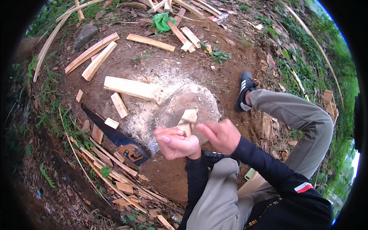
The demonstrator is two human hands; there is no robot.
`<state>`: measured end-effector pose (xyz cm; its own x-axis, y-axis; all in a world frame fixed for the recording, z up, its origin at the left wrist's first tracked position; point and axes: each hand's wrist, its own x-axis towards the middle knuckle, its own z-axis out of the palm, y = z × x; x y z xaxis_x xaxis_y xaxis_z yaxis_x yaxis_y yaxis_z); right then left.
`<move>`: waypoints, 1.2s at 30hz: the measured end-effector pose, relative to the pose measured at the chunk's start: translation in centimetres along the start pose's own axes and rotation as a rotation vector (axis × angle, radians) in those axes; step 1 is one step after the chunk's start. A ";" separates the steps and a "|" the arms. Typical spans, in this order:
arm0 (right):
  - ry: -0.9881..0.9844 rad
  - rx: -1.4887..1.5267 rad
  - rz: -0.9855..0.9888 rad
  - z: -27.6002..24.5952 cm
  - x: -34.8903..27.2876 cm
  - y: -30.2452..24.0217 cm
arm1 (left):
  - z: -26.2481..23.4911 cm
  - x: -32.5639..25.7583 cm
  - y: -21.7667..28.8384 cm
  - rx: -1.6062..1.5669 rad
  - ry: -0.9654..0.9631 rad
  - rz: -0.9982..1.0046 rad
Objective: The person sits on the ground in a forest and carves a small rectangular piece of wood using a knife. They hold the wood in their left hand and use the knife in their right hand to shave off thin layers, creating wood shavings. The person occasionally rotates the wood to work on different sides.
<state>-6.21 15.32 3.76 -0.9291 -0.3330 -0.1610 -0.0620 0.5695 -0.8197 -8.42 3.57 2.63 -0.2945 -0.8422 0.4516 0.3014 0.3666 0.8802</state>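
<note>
Right at the centre of the frame, the left hand (pixel 175 142) is curled tight around the lower end of a small pale wood piece (pixel 188 120), fingers folded over it, thumb on top. The wood piece pokes up out of that fist, its cut face catching the light, held above the ground rather than resting on it. The right hand (pixel 220 135) sits just beside it, to the right, loosely bunched with the fingers bent toward the piece; whether the fingertips actually touch the wood I cannot tell from here.

Below the hands, a spread of pale sawdust (pixel 168 103) covers the brown dirt. A thick wooden block (pixel 132 88) lies across the sawdust's upper left edge. Lower left of centre, a handsaw (pixel 115 134) lies flat on the soil, dark blade running up and left, orange-brown handle nearest the hands. Short offcuts (pixel 119 105) are scattered around the blade, and thin strips pile up along the lower left.

Upper left, two long planks (pixel 92 55) lie side by side at an angle. Near the top edge, a green plastic bag (pixel 163 21) sits among more boards. At the right, the person's leg in grey trousers stretches out, ending in a black shoe (pixel 243 90) planted on the dirt right of the sawdust.
</note>
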 end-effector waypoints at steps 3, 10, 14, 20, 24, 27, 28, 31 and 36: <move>0.020 0.044 -0.017 -0.2 0.0 -0.7 | 0.4 0.1 0.3 -0.018 0.021 0.005; -0.022 0.041 -0.022 -0.3 -0.3 -0.8 | -0.3 0.0 0.1 -0.028 -0.055 0.077; -0.008 0.126 -0.063 -0.6 -0.1 -1.6 | -0.2 0.2 0.3 0.000 -0.038 0.022; -0.025 0.149 -0.107 -0.2 0.0 -1.8 | 0.3 -0.1 0.2 0.002 0.052 -0.060; -0.012 0.092 -0.130 -0.2 0.1 -2.5 | 0.5 0.6 0.6 -0.006 0.102 -0.168; -0.010 0.079 -0.123 -0.3 -0.3 -1.7 | 0.4 0.2 0.2 -0.014 0.060 0.026; 0.029 0.077 -0.137 -0.1 -0.2 -1.6 | 0.5 0.1 0.3 -0.027 0.053 -0.022; 0.006 0.045 -0.110 -0.4 -0.4 -2.0 | 0.4 0.1 -0.1 -0.015 0.060 -0.020; 0.026 -0.019 -0.141 -0.4 -0.4 -1.8 | 0.3 0.0 0.1 -0.013 0.053 -0.042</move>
<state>-5.88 14.68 5.54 -0.9197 -0.3914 -0.0302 -0.1995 0.5323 -0.8227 -8.70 3.72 2.81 -0.2590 -0.8767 0.4053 0.3018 0.3252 0.8962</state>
